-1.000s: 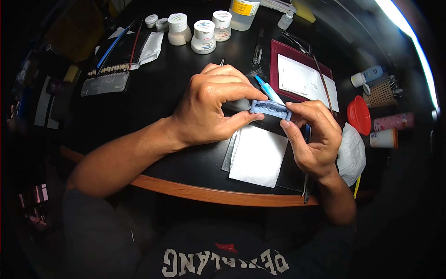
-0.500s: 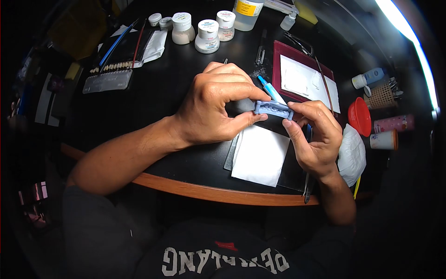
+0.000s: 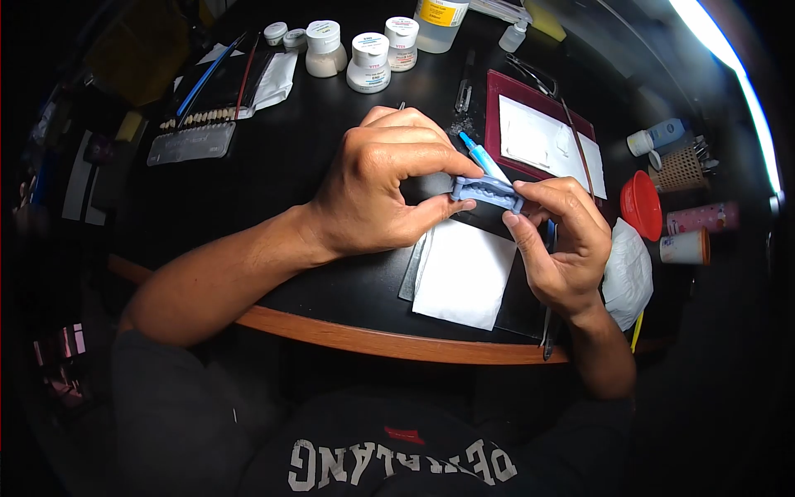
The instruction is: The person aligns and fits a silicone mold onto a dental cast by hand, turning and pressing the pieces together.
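Observation:
A small blue-grey dental model [image 3: 489, 194], with a row of tooth shapes in its hollow middle, is held up between both hands above the table. My left hand [image 3: 389, 182] pinches its left end between thumb and index finger, the other fingers curled behind. On the right end, my right hand [image 3: 570, 240] closes its thumb and fingertips. Just beyond the model lies a light-blue tube or syringe [image 3: 484, 157] with a dark blue tip, partly hidden by it. Below is a white folded paper [image 3: 465, 273] on a dark table.
Several white-capped jars [image 3: 368, 65] stand at the back beside a large clear bottle [image 3: 441, 25]. A maroon tray [image 3: 494, 124] holds white sheets. To the left lies a tooth shade guide [image 3: 192, 145] near brushes; to the right are a red bowl [image 3: 640, 205] and crumpled white tissue [image 3: 627, 273].
The dental model has tipped very slightly between the fingers. Both hands keep the same grip and nearly the same place.

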Demonstrator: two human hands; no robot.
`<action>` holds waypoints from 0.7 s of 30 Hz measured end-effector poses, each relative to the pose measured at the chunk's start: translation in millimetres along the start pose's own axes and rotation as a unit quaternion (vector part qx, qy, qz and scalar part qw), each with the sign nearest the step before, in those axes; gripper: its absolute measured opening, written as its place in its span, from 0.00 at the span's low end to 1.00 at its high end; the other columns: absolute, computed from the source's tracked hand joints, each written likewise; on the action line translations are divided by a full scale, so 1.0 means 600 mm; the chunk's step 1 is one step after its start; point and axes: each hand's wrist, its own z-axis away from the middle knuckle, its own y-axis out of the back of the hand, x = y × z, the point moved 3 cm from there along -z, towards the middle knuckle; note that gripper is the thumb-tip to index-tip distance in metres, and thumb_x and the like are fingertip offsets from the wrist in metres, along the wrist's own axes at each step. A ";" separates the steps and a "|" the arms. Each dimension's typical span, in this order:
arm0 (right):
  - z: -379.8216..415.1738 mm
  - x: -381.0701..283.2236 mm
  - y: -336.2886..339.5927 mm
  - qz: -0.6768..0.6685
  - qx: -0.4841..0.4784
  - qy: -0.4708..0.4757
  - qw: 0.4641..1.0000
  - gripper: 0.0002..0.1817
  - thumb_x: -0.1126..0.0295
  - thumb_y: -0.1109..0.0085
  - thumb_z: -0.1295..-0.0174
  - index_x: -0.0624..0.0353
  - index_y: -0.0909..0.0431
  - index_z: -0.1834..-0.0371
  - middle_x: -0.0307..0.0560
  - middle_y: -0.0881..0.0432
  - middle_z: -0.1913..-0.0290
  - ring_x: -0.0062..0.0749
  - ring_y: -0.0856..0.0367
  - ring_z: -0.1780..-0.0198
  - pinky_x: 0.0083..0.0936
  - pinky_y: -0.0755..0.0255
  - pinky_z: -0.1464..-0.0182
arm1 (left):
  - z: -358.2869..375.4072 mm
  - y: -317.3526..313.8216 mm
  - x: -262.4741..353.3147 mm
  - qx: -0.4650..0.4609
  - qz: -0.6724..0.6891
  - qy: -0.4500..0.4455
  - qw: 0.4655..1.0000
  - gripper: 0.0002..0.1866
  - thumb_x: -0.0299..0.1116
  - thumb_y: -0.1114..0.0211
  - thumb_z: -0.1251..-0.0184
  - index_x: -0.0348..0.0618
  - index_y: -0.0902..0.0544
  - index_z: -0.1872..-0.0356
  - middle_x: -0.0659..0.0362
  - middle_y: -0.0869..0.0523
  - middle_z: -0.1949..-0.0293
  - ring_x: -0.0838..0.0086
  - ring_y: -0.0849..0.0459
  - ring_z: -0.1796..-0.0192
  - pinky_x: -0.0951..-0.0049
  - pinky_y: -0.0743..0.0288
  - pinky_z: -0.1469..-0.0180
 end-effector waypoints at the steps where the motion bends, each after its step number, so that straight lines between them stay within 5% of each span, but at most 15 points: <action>1: 0.000 -0.001 0.000 0.000 -0.001 0.003 1.000 0.17 0.84 0.23 0.39 0.69 0.10 0.46 0.52 0.12 0.57 0.25 0.13 0.63 0.19 0.22 0.63 | 0.001 0.000 0.000 -0.001 0.000 0.001 1.000 0.16 0.29 0.10 0.48 0.44 0.03 0.57 0.59 0.03 0.62 0.69 0.07 0.53 0.67 0.23 0.43; 13: -0.002 -0.004 0.004 0.002 -0.008 -0.006 1.000 0.16 0.82 0.23 0.37 0.69 0.10 0.45 0.51 0.12 0.58 0.26 0.12 0.61 0.19 0.21 0.63 | 0.001 -0.002 0.001 -0.004 -0.002 0.003 1.000 0.15 0.31 0.10 0.48 0.44 0.03 0.58 0.59 0.03 0.63 0.70 0.07 0.54 0.68 0.23 0.45; 21: 0.008 0.016 -0.006 -0.114 -0.004 -0.100 0.988 0.16 0.81 0.25 0.33 0.68 0.11 0.43 0.48 0.12 0.53 0.24 0.12 0.54 0.18 0.18 0.58 | 0.000 0.000 0.003 -0.008 0.004 0.006 1.000 0.15 0.31 0.10 0.47 0.43 0.03 0.58 0.59 0.03 0.64 0.70 0.07 0.54 0.67 0.24 0.45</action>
